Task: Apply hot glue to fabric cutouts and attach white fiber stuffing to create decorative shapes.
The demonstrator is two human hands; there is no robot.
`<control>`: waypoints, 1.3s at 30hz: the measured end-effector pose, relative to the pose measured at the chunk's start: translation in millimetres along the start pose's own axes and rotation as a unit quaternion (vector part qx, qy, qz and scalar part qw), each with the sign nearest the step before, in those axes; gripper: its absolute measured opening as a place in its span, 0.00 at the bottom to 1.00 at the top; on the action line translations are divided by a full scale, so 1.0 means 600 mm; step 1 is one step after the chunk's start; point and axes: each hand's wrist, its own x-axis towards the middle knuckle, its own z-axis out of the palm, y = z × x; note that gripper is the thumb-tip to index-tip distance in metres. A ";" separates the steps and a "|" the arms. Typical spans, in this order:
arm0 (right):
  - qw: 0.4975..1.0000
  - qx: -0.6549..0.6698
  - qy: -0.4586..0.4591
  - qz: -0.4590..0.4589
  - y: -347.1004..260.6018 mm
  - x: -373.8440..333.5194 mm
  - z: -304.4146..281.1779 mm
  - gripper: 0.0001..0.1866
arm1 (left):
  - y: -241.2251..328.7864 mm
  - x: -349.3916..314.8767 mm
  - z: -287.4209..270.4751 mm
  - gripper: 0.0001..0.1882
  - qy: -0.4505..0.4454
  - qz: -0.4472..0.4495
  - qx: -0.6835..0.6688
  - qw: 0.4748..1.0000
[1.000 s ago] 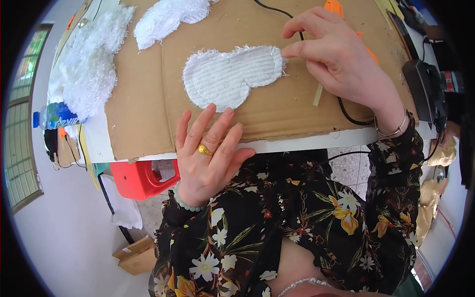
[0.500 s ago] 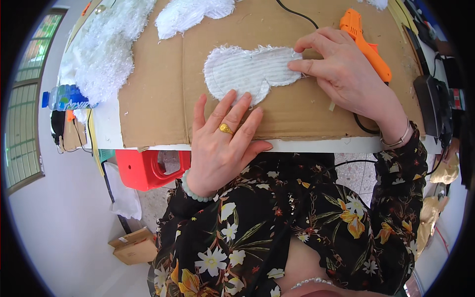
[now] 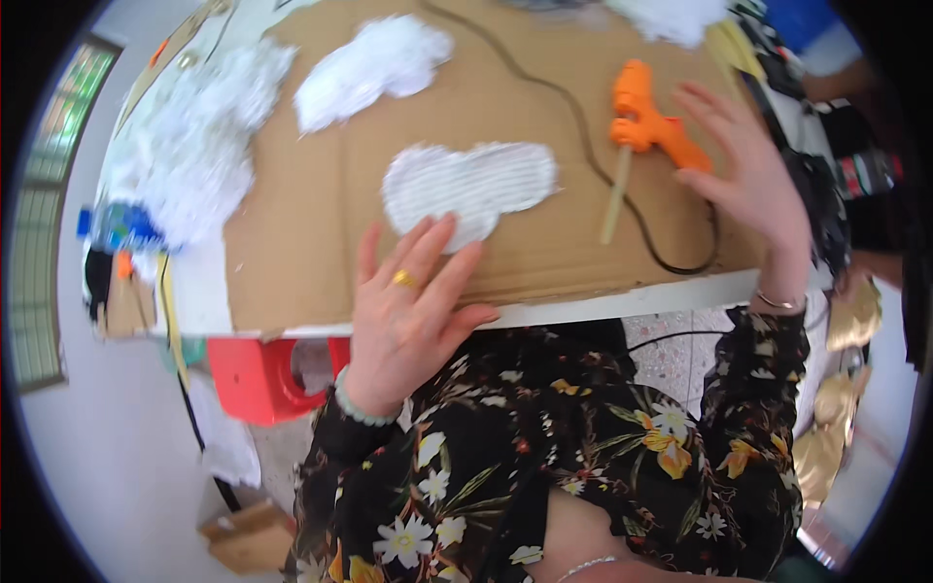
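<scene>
A white fluffy fabric piece (image 3: 471, 185), cut in a curved shape and showing its ribbed backing, lies flat on the cardboard sheet (image 3: 321, 233). Fingertips of my left hand (image 3: 413, 296) rest on its near edge, the fingers spread. To the right, an orange glue gun (image 3: 656, 126) lies on the cardboard with a pale glue stick (image 3: 614, 199) poking out of its back. My right hand (image 3: 743, 170) is beside its handle, fingers stretched and apart, holding nothing. Whether it touches the handle is hard to tell because of blur.
Another white fluffy piece (image 3: 374, 68) lies further back. A heap of white shaggy material (image 3: 194, 146) covers the table's left, by a bottle with a blue cap (image 3: 131, 228). A black cord (image 3: 554, 87) curves around the glue gun. Below the table edge stands a red stool (image 3: 248, 379).
My right hand has let go of the fabric piece's right end and moved right, beside the glue gun's handle. My left hand stays on the fabric. The whole view has shifted.
</scene>
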 end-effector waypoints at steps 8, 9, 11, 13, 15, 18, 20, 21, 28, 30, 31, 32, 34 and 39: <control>1.000 0.004 -0.020 0.013 0.012 0.020 0.074 0.32 | -0.025 0.001 -0.014 0.29 0.014 -0.024 0.068 0.997; 1.000 0.010 -0.020 0.006 0.010 0.020 0.078 0.32 | -0.029 0.002 -0.014 0.28 0.022 -0.028 0.080 0.996; 0.999 -0.013 -0.013 0.029 0.011 0.019 0.085 0.30 | -0.038 0.004 -0.012 0.28 0.020 -0.035 0.090 0.995; 1.000 0.006 0.000 0.007 0.020 0.021 0.082 0.27 | -0.042 0.008 -0.016 0.28 0.019 -0.043 0.100 0.994; 0.999 0.000 -0.005 0.038 0.025 0.024 0.081 0.26 | -0.046 0.012 -0.022 0.28 0.027 -0.020 0.107 0.994; 0.999 -0.026 0.019 0.004 0.038 0.030 0.082 0.24 | -0.052 0.024 -0.026 0.27 0.023 0.006 0.113 0.993; 0.998 -0.049 0.041 -0.011 0.048 0.026 0.072 0.23 | -0.053 0.034 -0.025 0.26 0.011 0.026 0.106 0.994; 0.999 0.001 0.023 0.026 0.052 0.025 0.055 0.22 | -0.053 0.039 -0.022 0.26 -0.003 0.048 0.099 0.994; 0.780 0.622 0.058 0.038 0.042 -0.003 -0.008 0.28 | -0.047 0.076 -0.007 0.28 -0.084 0.126 0.043 0.987; 0.726 0.686 0.054 0.011 0.020 -0.001 -0.003 0.30 | -0.044 0.087 -0.007 0.29 -0.095 0.169 0.016 0.981; 0.638 0.770 0.015 0.006 0.002 0.014 0.018 0.31 | -0.047 0.080 -0.009 0.29 -0.100 0.154 0.016 0.983; 0.548 0.837 -0.013 0.010 -0.021 0.019 0.026 0.31 | -0.047 0.081 -0.013 0.29 -0.105 0.162 0.023 0.981; 0.549 0.834 -0.045 0.035 -0.055 0.026 0.045 0.32 | -0.047 0.082 -0.022 0.29 -0.112 0.172 0.022 0.978; 0.673 0.696 -0.208 0.143 -0.117 0.035 0.042 0.29 | -0.042 0.066 -0.060 0.32 -0.113 0.131 0.022 0.985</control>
